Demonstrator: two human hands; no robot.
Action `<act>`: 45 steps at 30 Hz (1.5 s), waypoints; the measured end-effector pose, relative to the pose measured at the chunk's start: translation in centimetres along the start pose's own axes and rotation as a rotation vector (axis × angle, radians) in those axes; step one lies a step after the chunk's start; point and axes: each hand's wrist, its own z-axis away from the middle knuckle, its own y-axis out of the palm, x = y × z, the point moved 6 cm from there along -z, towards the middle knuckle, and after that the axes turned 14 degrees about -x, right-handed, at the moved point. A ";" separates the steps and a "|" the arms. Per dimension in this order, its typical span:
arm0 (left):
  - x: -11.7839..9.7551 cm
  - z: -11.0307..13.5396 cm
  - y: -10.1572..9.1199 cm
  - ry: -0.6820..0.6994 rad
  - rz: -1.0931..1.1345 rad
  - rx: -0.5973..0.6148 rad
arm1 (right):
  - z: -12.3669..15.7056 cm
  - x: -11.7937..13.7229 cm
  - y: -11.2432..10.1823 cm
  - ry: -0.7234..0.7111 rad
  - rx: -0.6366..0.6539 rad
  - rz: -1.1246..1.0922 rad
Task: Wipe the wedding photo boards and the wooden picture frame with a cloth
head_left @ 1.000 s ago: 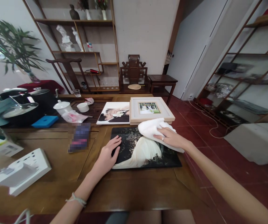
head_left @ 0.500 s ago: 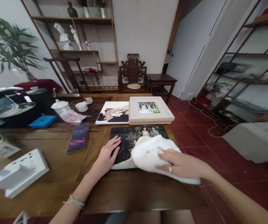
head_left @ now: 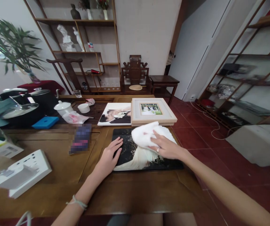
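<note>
The left hand [head_left: 110, 156] lies open on the left edge of the dark photo panel [head_left: 141, 160] on the wooden table [head_left: 137, 191]; well apart, a white towel [head_left: 141, 135] covers the panel's upper part beneath the right hand [head_left: 169, 147], its clamping unclear.

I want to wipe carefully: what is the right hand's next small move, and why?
Perhaps the right hand should slide the fluffy white cloth toward the near edge of the dark rectangular photo panel: the cloth leaves that edge uncovered, while the left hand rests on the panel's left edge.
</note>
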 end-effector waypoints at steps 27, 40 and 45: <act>0.1 0.0 0.0 -0.004 0.000 0.002 | -0.1 4.6 1.6 -0.101 -0.051 -0.018; -0.3 -0.1 0.0 0.003 0.014 0.040 | 0.7 5.7 1.9 -0.199 -0.028 -0.034; -0.1 -0.1 -0.1 -0.015 0.012 0.027 | -4.8 2.3 1.7 -0.076 -0.119 0.060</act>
